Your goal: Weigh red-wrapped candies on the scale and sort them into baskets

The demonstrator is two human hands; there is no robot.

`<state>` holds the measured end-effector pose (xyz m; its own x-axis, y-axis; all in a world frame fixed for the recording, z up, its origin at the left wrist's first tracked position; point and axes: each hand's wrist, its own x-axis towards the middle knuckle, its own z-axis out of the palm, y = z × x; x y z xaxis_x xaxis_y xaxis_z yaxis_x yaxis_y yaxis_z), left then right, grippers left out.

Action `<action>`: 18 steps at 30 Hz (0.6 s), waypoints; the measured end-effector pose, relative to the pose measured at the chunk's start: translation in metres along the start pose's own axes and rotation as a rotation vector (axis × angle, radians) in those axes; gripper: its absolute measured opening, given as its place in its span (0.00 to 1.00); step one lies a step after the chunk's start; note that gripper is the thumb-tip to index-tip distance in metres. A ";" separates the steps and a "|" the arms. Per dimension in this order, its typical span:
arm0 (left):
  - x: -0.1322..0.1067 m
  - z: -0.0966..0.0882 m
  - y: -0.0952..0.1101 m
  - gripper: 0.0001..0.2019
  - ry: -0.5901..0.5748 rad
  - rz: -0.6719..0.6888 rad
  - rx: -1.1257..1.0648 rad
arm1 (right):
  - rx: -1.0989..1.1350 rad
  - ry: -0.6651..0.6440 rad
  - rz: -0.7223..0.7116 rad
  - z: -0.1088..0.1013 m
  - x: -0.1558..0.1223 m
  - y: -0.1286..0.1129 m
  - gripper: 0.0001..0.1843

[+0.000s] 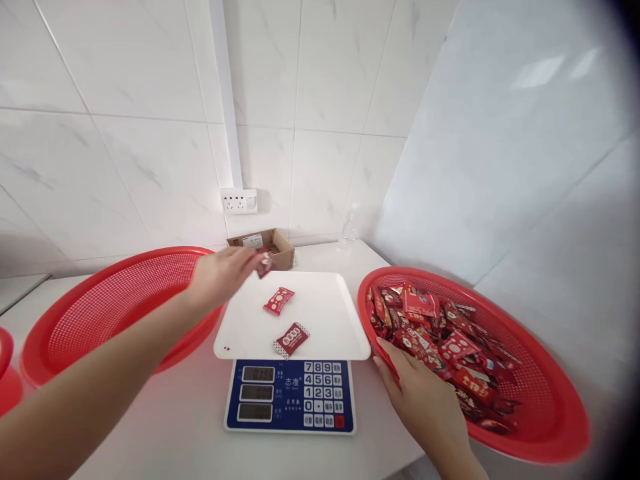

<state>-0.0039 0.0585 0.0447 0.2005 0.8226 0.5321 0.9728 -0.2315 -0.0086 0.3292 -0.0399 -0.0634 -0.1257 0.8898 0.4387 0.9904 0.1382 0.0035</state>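
Note:
My left hand is over the far left side of the white scale tray, its fingers closed on a small dark red wrapped candy. Two more red candy packets lie on the tray: a lighter one and a darker one nearer the front. My right hand grips the near-left rim of a red plastic basket, thumb outside. Many red candy packets are heaped in that basket. Below the tray is the scale's blue keypad panel, with digits on its display.
At the left stands another red perforated basket, with part of a further red container at the edge. Behind the tray are an open cardboard box and a clear plastic bottle. A wall socket sits on the tiled wall.

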 end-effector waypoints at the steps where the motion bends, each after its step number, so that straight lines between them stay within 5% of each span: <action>1: -0.007 -0.009 -0.016 0.22 -0.005 -0.044 0.033 | 0.008 -0.004 -0.009 -0.001 0.001 0.000 0.20; 5: -0.038 -0.028 -0.069 0.21 -0.172 -0.176 0.106 | 0.030 0.003 -0.022 -0.002 0.002 0.001 0.20; 8: -0.053 -0.024 -0.080 0.25 -0.332 -0.216 0.098 | 0.022 0.005 -0.023 -0.001 0.003 0.002 0.21; 11: -0.055 -0.010 -0.056 0.32 -0.463 -0.157 0.036 | 0.009 -0.011 -0.025 -0.001 0.003 0.002 0.21; 18: -0.039 0.035 0.046 0.40 -0.673 0.205 -0.217 | 0.001 -0.014 0.011 0.000 0.000 -0.001 0.20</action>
<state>0.0374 0.0334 -0.0062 0.4719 0.8762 -0.0975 0.8771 -0.4554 0.1527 0.3287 -0.0402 -0.0638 -0.1155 0.8972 0.4263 0.9917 0.1285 -0.0019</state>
